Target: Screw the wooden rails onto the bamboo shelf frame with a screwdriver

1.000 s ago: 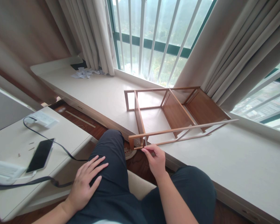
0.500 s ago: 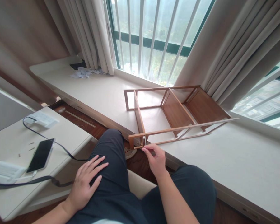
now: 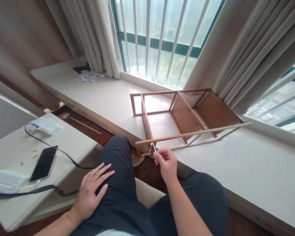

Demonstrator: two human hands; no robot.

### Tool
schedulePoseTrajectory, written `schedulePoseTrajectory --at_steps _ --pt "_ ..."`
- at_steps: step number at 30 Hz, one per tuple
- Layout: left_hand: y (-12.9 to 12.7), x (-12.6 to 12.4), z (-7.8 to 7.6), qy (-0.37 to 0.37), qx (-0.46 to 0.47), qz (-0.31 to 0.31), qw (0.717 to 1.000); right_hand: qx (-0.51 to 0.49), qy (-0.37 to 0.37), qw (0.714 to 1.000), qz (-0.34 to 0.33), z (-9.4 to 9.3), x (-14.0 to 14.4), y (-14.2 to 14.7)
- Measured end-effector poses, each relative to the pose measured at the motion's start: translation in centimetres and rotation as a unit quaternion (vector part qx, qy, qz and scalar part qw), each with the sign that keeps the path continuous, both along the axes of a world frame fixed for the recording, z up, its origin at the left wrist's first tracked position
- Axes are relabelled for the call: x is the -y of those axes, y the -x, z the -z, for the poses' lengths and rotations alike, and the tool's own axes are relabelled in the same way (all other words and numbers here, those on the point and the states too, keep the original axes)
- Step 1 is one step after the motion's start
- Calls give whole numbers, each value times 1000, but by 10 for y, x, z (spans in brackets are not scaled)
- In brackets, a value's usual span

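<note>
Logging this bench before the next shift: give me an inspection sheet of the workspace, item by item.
Surface: pale window ledge carries the work; white side desk on the person's left.
Job's things: wooden shelf frame lies on its side on the ledge; thin metal tool set against its near corner.
Clutter: crumpled paper scraps by the curtain; phone, white box and small screws on the desk.
Grippers: right hand pinches the tool; left hand rests flat on the thigh.
Cables: black cable loops across the desk.
Surroundings: barred window, beige curtains.
</note>
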State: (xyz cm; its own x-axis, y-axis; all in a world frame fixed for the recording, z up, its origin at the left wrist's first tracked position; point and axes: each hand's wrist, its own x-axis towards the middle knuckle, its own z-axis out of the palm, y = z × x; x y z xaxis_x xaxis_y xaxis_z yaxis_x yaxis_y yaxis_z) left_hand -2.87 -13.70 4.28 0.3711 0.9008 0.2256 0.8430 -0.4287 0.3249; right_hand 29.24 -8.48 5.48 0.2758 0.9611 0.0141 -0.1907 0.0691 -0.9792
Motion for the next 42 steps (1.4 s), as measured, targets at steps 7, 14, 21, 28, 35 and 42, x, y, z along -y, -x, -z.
schedulePoseTrajectory --at_steps 7,14,21,28,35,42 --pt "1 0 1 -3 -2 3 1000 -46 9 998 -38 -5 -1 -3" --pt "1 -1 1 -1 3 5 1000 -84 35 991 -95 -5 -4 -1" --pt "1 0 2 -4 -2 3 1000 -108 62 986 -107 -2 -3 1" --pt "1 0 2 -4 1 0 1000 -75 73 989 -106 1 -4 3" --pt "0 0 0 0 5 0 1000 -33 61 993 -95 5 -1 5" --pt "1 0 1 -1 3 2 1000 -6 41 997 -66 9 0 1"
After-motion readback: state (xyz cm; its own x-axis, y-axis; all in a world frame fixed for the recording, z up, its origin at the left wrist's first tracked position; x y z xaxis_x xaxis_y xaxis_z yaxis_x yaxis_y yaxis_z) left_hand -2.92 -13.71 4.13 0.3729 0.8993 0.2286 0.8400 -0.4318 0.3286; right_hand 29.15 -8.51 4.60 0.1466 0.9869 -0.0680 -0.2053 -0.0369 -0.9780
